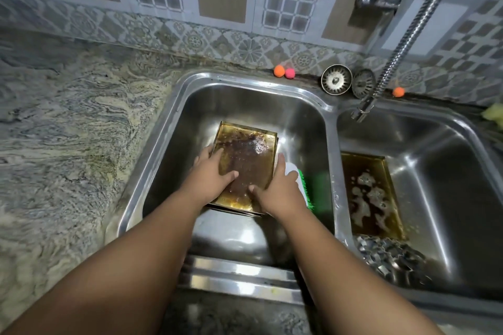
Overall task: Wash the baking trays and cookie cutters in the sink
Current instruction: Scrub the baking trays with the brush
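Trays lie in both basins of the double steel sink (245, 81). In the left basin the greasy baking tray (245, 160) rests on top of at least one other tray, of which only the near edges show. The left hand (209, 177) grips its left edge, fingers curled over the rim and thumb flat on the wet brown surface. The right hand (277, 193) grips the right edge in the same way. A scrub brush (310, 187) with green bristles lies just beside this hand, against the basin wall; I cannot tell if the fingers touch it. There is free room in front of and behind the tray, little at its right side.

In the right basin the second baking tray (364, 171) carries foam, and the cookie cutters (392, 255) are piled at its near end. The tap hose (362, 110) hangs over the divider. Two strainers (336, 79) and small coloured balls (279, 71) sit on the back ledge, and the granite counter (68, 130) is at the left
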